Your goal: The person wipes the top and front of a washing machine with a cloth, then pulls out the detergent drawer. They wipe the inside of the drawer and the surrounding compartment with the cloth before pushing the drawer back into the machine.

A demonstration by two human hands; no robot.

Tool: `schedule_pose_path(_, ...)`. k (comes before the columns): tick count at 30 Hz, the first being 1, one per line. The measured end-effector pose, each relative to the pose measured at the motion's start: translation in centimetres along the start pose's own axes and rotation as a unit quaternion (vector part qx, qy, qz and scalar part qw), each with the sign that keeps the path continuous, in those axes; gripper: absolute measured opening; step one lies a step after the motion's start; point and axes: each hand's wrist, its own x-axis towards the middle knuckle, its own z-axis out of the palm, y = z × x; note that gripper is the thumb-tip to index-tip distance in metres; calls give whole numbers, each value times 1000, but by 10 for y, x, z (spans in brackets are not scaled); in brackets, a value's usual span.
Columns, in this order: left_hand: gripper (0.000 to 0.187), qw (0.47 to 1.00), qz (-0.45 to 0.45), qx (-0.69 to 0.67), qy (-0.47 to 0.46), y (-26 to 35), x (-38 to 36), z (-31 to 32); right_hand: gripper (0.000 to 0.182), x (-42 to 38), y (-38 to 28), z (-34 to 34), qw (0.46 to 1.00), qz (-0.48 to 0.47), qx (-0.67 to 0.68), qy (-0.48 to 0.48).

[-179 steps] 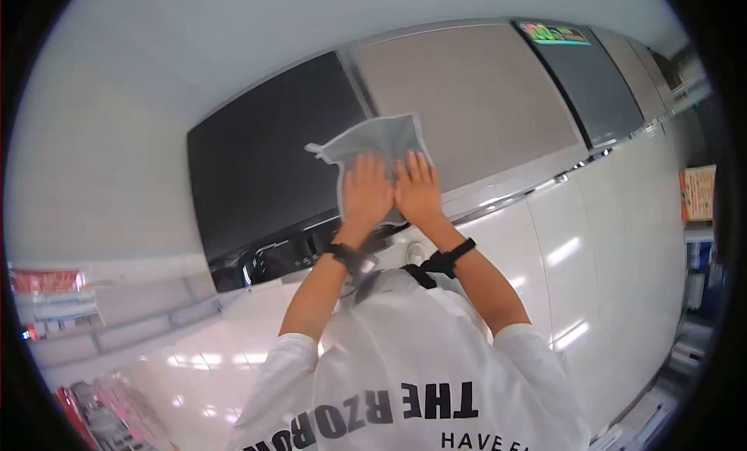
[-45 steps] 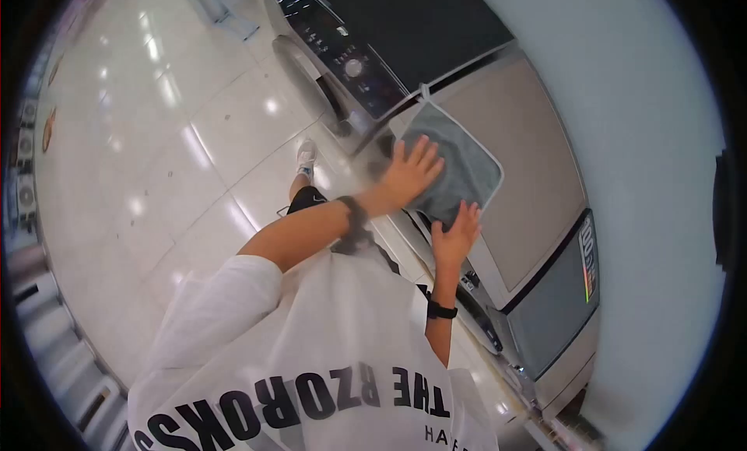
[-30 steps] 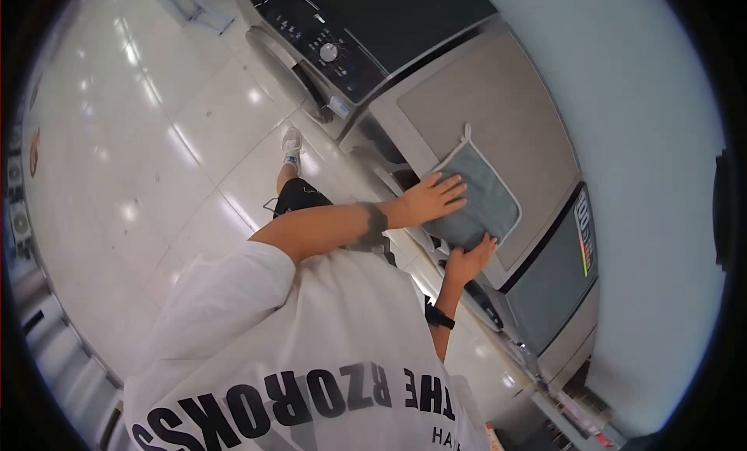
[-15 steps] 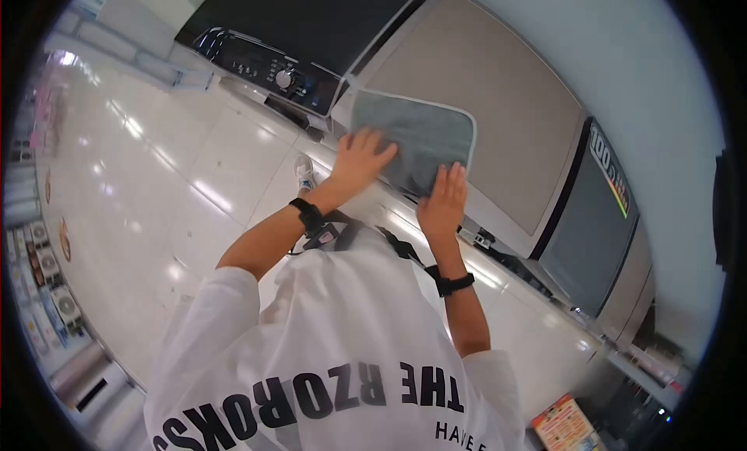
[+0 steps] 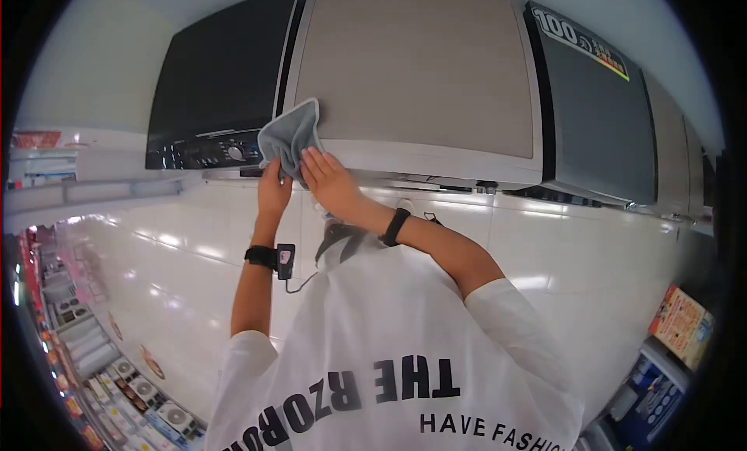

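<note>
A grey cleaning cloth (image 5: 289, 136) with a pale border is partly folded and creased at the front left corner of a beige-topped appliance (image 5: 412, 70). My left hand (image 5: 274, 188) is closed on the cloth's lower left edge. On its right side, my right hand (image 5: 333, 182) touches the cloth with fingers stretched out and close together. Its thumb is hidden. Beside the cloth on the left is a black washing machine (image 5: 222, 62) with a knob and control panel (image 5: 222, 150).
A dark grey appliance (image 5: 595, 116) with a "100" label stands on the right. Glossy tiled floor (image 5: 498, 241) lies below. Shelves of goods (image 5: 140, 389) line the lower left, and a colourful printed box (image 5: 681, 326) is at the lower right.
The cloth went from spread flat to gathered and creased. Both hands are now closer together, near the top's left corner. My view has turned, so the appliances appear more level.
</note>
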Motion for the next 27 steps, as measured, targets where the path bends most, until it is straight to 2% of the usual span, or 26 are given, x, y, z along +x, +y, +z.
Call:
schedule_pose_path(1, 36, 998, 32, -31, 53, 1, -2, 5, 44, 6, -4, 6, 1000, -1, -2, -5)
schedule_pose_path(2, 34, 990, -36, -127, 51, -12, -5, 15, 43, 13, -9, 11, 1000, 1, 6, 0)
schedule_pose_path(4, 31, 934, -174, -311, 45, -26, -7, 29, 41, 24, -16, 19, 1000, 3, 20, 10)
schedule_pose_path(7, 32, 821, -399, -409, 3, 4, -8, 18, 44, 30, -17, 22, 1000, 5, 16, 19)
schedule_pose_path(9, 37, 764, -426, -485, 21, -21, -19, 38, 46, 27, -20, 20, 1000, 5, 21, 11)
schedule_pose_path(13, 45, 699, -388, -600, 7, -16, -21, 64, 49, 33, -20, 23, 1000, 16, -2, -5)
schedule_pose_path(15, 45, 675, -394, -624, 4, -15, -19, 73, 51, 34, -26, 23, 999, 24, -5, -31)
schedule_pose_path(19, 45, 628, -403, -666, 0, -11, -24, 89, 53, 36, -27, 26, 1000, 10, -5, -23)
schedule_pose_path(22, 45, 594, -417, -688, 2, -7, -40, 96, 56, 35, -31, 29, 994, 37, 32, -97)
schedule_pose_path(27, 46, 554, -437, -709, 6, -9, -66, 99, 57, 41, -36, 21, 991, 36, -12, -132)
